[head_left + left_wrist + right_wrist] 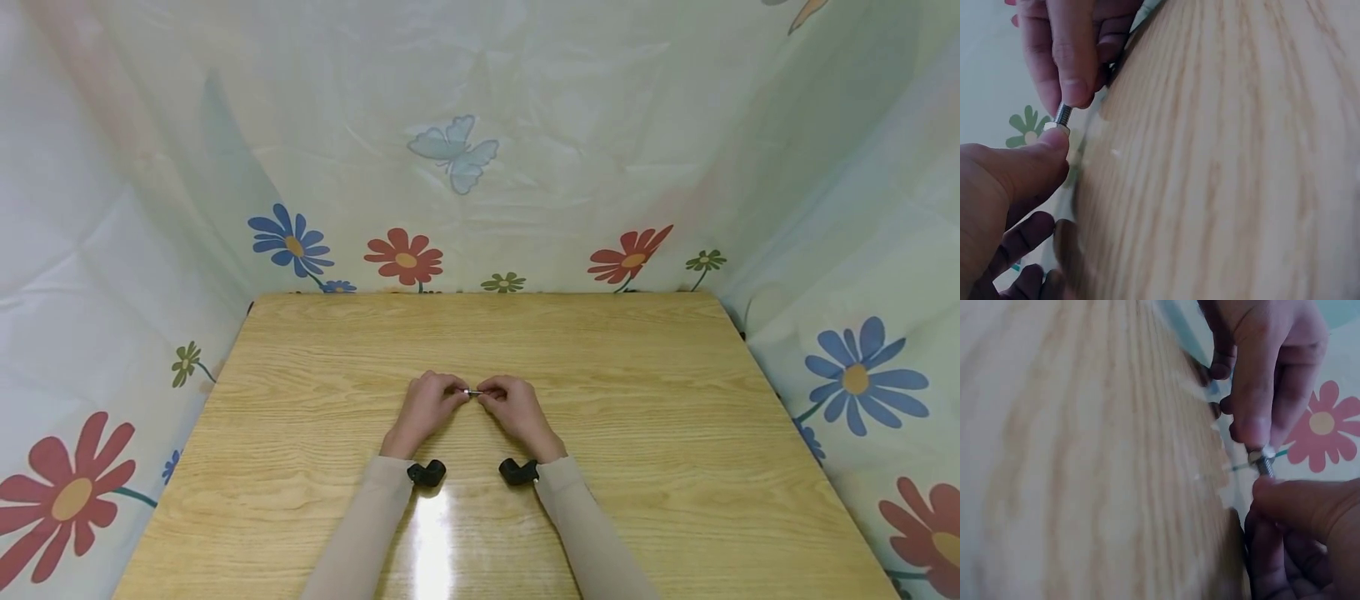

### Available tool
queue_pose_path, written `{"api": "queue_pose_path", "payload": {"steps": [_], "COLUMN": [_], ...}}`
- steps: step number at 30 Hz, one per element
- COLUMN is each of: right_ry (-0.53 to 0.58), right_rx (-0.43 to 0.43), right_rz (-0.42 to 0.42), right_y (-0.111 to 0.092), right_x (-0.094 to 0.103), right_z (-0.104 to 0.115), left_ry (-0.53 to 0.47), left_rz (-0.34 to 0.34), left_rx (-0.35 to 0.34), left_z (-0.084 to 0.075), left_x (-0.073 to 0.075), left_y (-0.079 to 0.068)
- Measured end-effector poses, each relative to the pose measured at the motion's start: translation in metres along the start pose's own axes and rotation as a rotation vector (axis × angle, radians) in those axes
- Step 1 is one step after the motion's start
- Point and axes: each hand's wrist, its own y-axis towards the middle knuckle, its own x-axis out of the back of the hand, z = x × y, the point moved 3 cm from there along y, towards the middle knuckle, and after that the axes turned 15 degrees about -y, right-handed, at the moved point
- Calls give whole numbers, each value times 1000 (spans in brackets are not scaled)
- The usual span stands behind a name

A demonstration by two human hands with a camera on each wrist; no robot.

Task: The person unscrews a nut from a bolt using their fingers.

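Observation:
Over the middle of the table, a small silver bolt (pixel 474 392) with a threaded shaft spans the gap between both hands. My left hand (pixel 429 410) pinches the end with the hex nut (pixel 1057 127) between thumb and index finger. From the other side, my right hand (pixel 517 410) pinches the threaded bolt (pixel 1265 467) with thumb and fingertips. Bare thread shows between the nut and the right fingertips in the left wrist view. Both ends of the bolt are hidden inside the fingers.
A light wood-grain table (pixel 637 467) lies under both forearms. Black wrist cameras (pixel 427 473) sit at the cuffs of the beige sleeves (pixel 360 533). A flower-printed curtain (pixel 555 167) stands along the table's back and both sides.

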Motion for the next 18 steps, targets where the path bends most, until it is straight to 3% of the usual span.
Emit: {"api": "queue_pose_path", "payload": {"steps": [2,6,18], "right_ry": [-16,4,74], "right_rx": [-28,-21,-41], "right_rz": [0,8,-5], "right_y": [6,4,1], "right_x": [-12,-9,16], "right_z": [-19,-20,-3], "left_ry": [-11,-39,-132], "left_rz": [5,12,-1], "left_rx": [2,5,-42], "left_z": [0,-4,-31], "left_x": [1,4,22], "left_y": [-1,-4,-1]}}
